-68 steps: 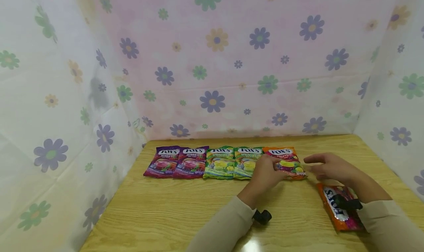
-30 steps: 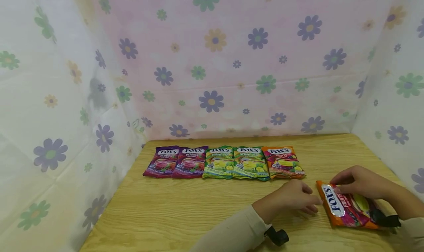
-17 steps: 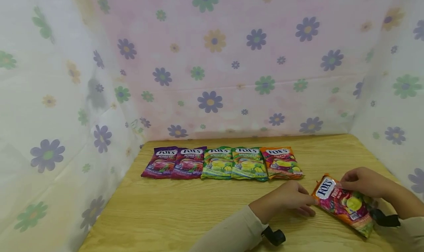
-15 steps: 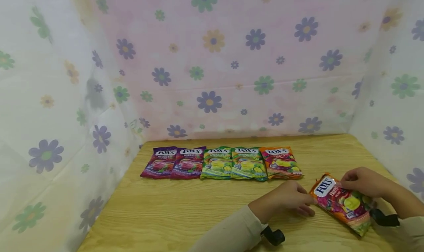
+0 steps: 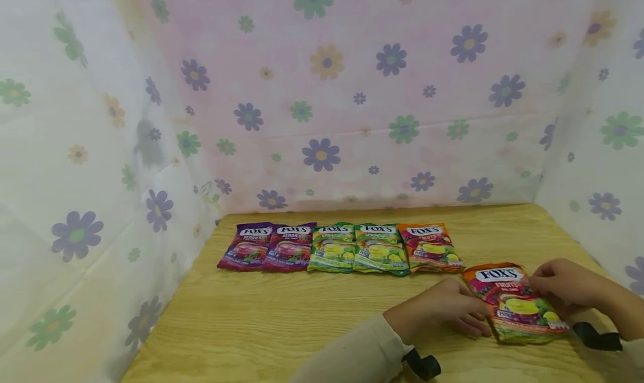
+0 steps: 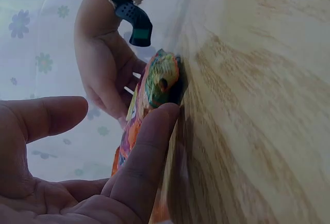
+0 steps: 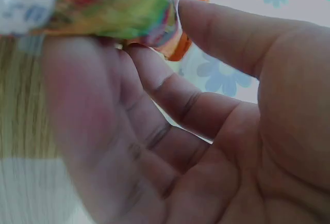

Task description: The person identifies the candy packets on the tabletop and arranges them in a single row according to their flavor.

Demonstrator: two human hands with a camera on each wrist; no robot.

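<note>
An orange and pink Fox's Fruits candy bag (image 5: 520,302) lies at the right of the table, its logo upright toward the back. My right hand (image 5: 578,288) grips its right side; in the right wrist view the thumb is at the bag's edge (image 7: 118,12) and the fingers reach beneath. At the bag's left edge is my left hand (image 5: 448,310). In the left wrist view, its extended fingers touch the bag (image 6: 160,77) low by the table, thumb held apart. A second Fruits bag (image 5: 431,249) ends the row behind.
Left of that second Fruits bag, the row holds two green Spring Tea bags (image 5: 333,249) and two purple Berries bags (image 5: 290,249). The wooden table (image 5: 282,327) meets flowered cloth walls (image 5: 352,148) at the back and sides.
My left hand has left the rear Fruits bag and come to the front one. My right hand has taken hold of that front bag, which has turned from sideways to upright.
</note>
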